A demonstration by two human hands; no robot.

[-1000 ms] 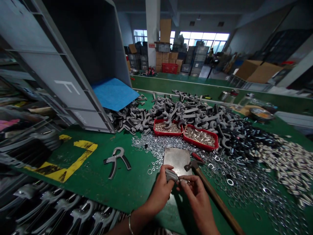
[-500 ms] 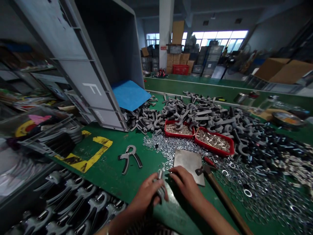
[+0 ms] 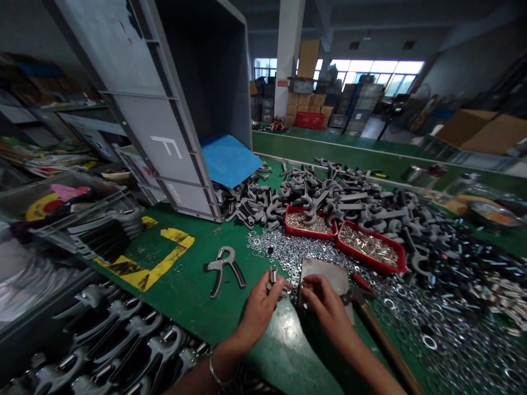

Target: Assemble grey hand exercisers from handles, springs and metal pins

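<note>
Over on the green tabletop point(image 3: 185, 307), stacked cartons point(image 3: 302, 104) by the far windows point(image 3: 376, 68); left hand point(image 3: 259, 312) grips a spring grip handle point(image 3: 272, 282) upright; right hand point(image 3: 327, 307) curled at the steel plate point(image 3: 325, 277) now, not flat, can't tell if holding anything

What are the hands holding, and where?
The left hand grips a small grey part by its lower end, a spring sticking up. The right hand, by the plate, may hold something tiny; I can't tell.
</note>
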